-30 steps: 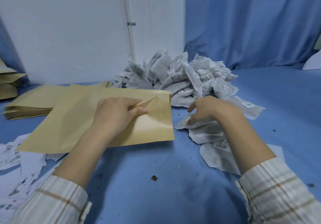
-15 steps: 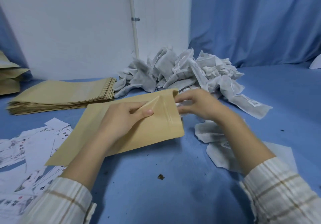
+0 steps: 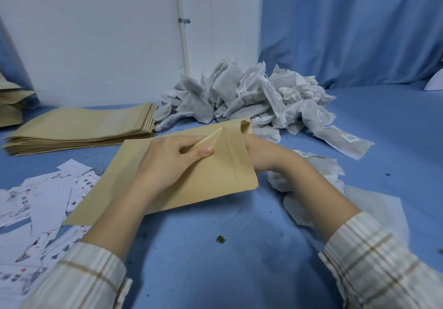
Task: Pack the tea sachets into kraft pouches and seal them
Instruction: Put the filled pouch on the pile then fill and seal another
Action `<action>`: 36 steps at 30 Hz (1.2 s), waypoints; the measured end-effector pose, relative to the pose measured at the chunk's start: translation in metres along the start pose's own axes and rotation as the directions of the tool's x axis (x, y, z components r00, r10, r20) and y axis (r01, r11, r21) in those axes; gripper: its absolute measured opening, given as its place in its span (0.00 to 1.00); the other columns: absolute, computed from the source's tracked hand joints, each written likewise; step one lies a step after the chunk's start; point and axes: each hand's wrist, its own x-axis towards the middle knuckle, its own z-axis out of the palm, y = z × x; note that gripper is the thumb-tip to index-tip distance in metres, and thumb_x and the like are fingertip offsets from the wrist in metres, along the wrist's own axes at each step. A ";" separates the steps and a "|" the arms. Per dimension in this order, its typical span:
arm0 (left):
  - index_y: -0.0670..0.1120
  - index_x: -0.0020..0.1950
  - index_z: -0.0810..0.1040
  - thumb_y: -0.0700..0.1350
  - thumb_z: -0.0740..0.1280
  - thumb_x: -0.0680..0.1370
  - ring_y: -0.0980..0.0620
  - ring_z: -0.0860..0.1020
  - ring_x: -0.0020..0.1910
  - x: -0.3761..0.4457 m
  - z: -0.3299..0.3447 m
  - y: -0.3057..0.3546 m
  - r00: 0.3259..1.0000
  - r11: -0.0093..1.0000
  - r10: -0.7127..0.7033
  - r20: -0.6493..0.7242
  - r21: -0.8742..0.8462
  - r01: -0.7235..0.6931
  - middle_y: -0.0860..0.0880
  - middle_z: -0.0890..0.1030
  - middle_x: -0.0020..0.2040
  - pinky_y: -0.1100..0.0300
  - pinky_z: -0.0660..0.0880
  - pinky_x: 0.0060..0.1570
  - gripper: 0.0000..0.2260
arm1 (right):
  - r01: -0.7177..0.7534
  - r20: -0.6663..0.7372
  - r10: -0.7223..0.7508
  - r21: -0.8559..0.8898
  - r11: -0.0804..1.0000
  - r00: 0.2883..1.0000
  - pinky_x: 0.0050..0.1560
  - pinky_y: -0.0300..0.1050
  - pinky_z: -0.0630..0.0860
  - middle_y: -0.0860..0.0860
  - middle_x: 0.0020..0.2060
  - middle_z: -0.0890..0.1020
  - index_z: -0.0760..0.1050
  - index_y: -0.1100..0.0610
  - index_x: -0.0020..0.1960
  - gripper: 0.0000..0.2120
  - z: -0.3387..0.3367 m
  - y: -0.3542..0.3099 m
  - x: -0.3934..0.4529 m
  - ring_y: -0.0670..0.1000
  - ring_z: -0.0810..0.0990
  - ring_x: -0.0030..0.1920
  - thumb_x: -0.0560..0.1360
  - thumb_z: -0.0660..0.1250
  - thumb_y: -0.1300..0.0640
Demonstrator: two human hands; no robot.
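A flat kraft pouch (image 3: 215, 179) lies tilted on the blue table in front of me. My left hand (image 3: 167, 162) rests on it and pinches its upper layer between thumb and fingers, lifting the mouth open. My right hand (image 3: 263, 155) is at the pouch's right end with its fingers pushed inside the mouth, so they and anything they hold are hidden. A heap of white tea sachets (image 3: 251, 97) sits just behind the pouch.
A stack of empty kraft pouches (image 3: 79, 128) lies at the back left, with more kraft pouches (image 3: 9, 107) at the left edge. Printed paper labels (image 3: 36, 200) are scattered front left. Loose sachets (image 3: 318, 172) lie under my right forearm. A tea crumb (image 3: 220, 239) sits near the front.
My right hand picked a sachet from the table, brought it left to the pouch mouth and slid its fingers inside. My left hand kept its pinch and drew the pouch off the stack.
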 end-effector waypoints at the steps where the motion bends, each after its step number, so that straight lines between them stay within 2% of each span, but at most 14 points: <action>1: 0.75 0.51 0.74 0.65 0.64 0.71 0.69 0.74 0.54 0.000 0.001 -0.001 1.000 1.000 -0.013 -0.003 0.025 0.013 0.71 0.79 0.50 0.69 0.70 0.53 0.09 | 0.008 -0.093 -0.017 -0.097 0.995 0.995 0.42 0.35 0.71 0.52 0.43 0.80 0.75 0.60 0.47 0.05 -0.003 0.004 0.000 0.50 0.75 0.43 0.74 0.62 0.62; 3: 0.74 0.52 0.75 0.66 0.64 0.71 0.63 0.75 0.55 0.000 0.004 -0.003 0.999 0.996 -0.032 0.005 0.079 0.032 0.66 0.80 0.52 0.58 0.73 0.55 0.10 | -0.036 -0.219 -0.025 -0.267 0.963 0.975 0.48 0.44 0.74 0.49 0.45 0.79 0.75 0.54 0.50 0.08 -0.010 0.013 -0.006 0.51 0.75 0.47 0.73 0.61 0.57; 7: 0.70 0.54 0.77 0.65 0.64 0.72 0.59 0.75 0.59 -0.001 0.011 -0.002 0.998 0.994 -0.033 0.048 0.104 0.028 0.65 0.80 0.55 0.51 0.73 0.58 0.11 | -0.260 -0.068 0.287 -0.651 0.713 0.956 0.43 0.45 0.73 0.49 0.50 0.79 0.76 0.51 0.55 0.16 -0.015 0.026 -0.025 0.52 0.76 0.52 0.70 0.67 0.46; 9: 0.71 0.54 0.77 0.65 0.65 0.72 0.59 0.74 0.60 -0.001 0.012 -0.001 0.998 0.994 -0.030 0.058 0.104 0.024 0.66 0.79 0.57 0.51 0.72 0.59 0.11 | -0.285 -0.036 0.377 -0.721 0.631 0.926 0.38 0.42 0.69 0.49 0.51 0.79 0.76 0.51 0.57 0.17 -0.009 0.030 -0.029 0.52 0.77 0.51 0.70 0.67 0.48; 11: 0.71 0.53 0.77 0.66 0.65 0.71 0.60 0.73 0.60 -0.001 0.012 -0.002 0.998 0.995 -0.036 0.059 0.097 0.030 0.66 0.78 0.58 0.52 0.71 0.60 0.12 | -0.266 -0.108 0.286 -0.753 0.601 0.952 0.35 0.40 0.65 0.50 0.49 0.79 0.76 0.52 0.55 0.12 -0.006 0.031 -0.031 0.52 0.77 0.48 0.72 0.63 0.55; 13: 0.73 0.53 0.76 0.67 0.65 0.71 0.62 0.73 0.59 -0.001 0.012 -0.002 0.998 0.996 -0.042 0.046 0.086 0.038 0.66 0.79 0.56 0.56 0.72 0.57 0.11 | -0.290 -0.306 0.109 -0.641 0.711 0.946 0.37 0.41 0.65 0.49 0.46 0.80 0.78 0.52 0.52 0.11 -0.011 0.035 -0.033 0.52 0.76 0.46 0.74 0.60 0.57; 16: 0.75 0.50 0.75 0.66 0.65 0.71 0.63 0.74 0.54 0.000 0.008 -0.003 0.998 0.997 -0.056 -0.010 0.059 0.057 0.66 0.80 0.51 0.62 0.70 0.48 0.08 | -0.221 -0.689 -0.010 -0.246 0.944 0.724 0.38 0.39 0.65 0.46 0.36 0.78 0.78 0.48 0.50 0.10 -0.029 0.035 -0.038 0.49 0.76 0.42 0.74 0.61 0.58; 18: 0.75 0.47 0.74 0.65 0.66 0.71 0.63 0.74 0.51 0.000 0.006 -0.003 0.997 0.997 -0.062 -0.046 0.034 0.063 0.69 0.79 0.45 0.66 0.69 0.45 0.06 | -0.061 -0.833 0.106 0.086 0.994 0.543 0.37 0.30 0.66 0.42 0.33 0.77 0.76 0.46 0.49 0.08 -0.036 0.036 -0.038 0.42 0.75 0.35 0.74 0.63 0.57; 20: 0.75 0.45 0.74 0.64 0.67 0.71 0.63 0.74 0.49 0.001 0.005 -0.004 0.994 0.997 -0.070 -0.083 0.013 0.072 0.70 0.77 0.40 0.70 0.67 0.43 0.05 | 0.124 -0.838 0.284 0.380 0.917 0.466 0.43 0.32 0.72 0.42 0.30 0.77 0.74 0.45 0.48 0.08 -0.036 0.037 -0.036 0.40 0.74 0.33 0.72 0.66 0.58; 23: 0.72 0.47 0.77 0.64 0.67 0.71 0.63 0.74 0.48 0.001 0.004 -0.005 0.989 0.998 -0.068 -0.134 -0.010 0.067 0.66 0.79 0.43 0.72 0.65 0.42 0.06 | 0.190 -0.670 0.514 0.689 0.700 0.535 0.45 0.47 0.79 0.49 0.37 0.79 0.73 0.48 0.48 0.09 -0.027 0.038 -0.031 0.48 0.77 0.37 0.72 0.67 0.60; 29: 0.73 0.47 0.75 0.63 0.68 0.70 0.75 0.73 0.47 0.000 0.001 0.002 0.977 0.995 0.032 -0.210 -0.082 -0.051 0.76 0.76 0.39 0.80 0.65 0.44 0.08 | 0.143 -0.379 0.501 0.883 0.447 0.778 0.36 0.37 0.77 0.54 0.41 0.77 0.74 0.59 0.46 0.05 0.006 0.027 -0.019 0.47 0.77 0.36 0.73 0.67 0.67; 31: 0.74 0.49 0.74 0.62 0.69 0.70 0.75 0.73 0.48 -0.003 0.003 0.008 0.973 0.990 0.111 -0.202 -0.066 -0.127 0.78 0.75 0.42 0.79 0.65 0.46 0.10 | 0.085 -0.369 0.389 0.808 0.583 0.844 0.34 0.36 0.75 0.54 0.40 0.79 0.78 0.61 0.47 0.04 0.016 0.022 -0.016 0.47 0.76 0.37 0.73 0.67 0.66; 33: 0.73 0.50 0.74 0.61 0.69 0.71 0.74 0.74 0.48 -0.005 0.006 0.014 0.964 0.980 0.182 -0.195 -0.048 -0.194 0.79 0.75 0.43 0.78 0.66 0.46 0.11 | -0.007 -0.405 0.324 0.615 0.788 0.855 0.35 0.39 0.70 0.49 0.33 0.78 0.77 0.57 0.39 0.06 0.018 0.018 -0.011 0.47 0.74 0.36 0.73 0.66 0.65; 36: 0.73 0.50 0.73 0.60 0.68 0.71 0.75 0.72 0.49 -0.006 0.011 0.018 0.957 0.973 0.219 -0.193 -0.037 -0.230 0.80 0.73 0.43 0.77 0.66 0.48 0.11 | -0.080 -0.299 0.302 0.578 0.812 0.905 0.37 0.40 0.65 0.50 0.32 0.68 0.66 0.54 0.35 0.14 0.014 0.013 -0.005 0.50 0.66 0.37 0.77 0.54 0.64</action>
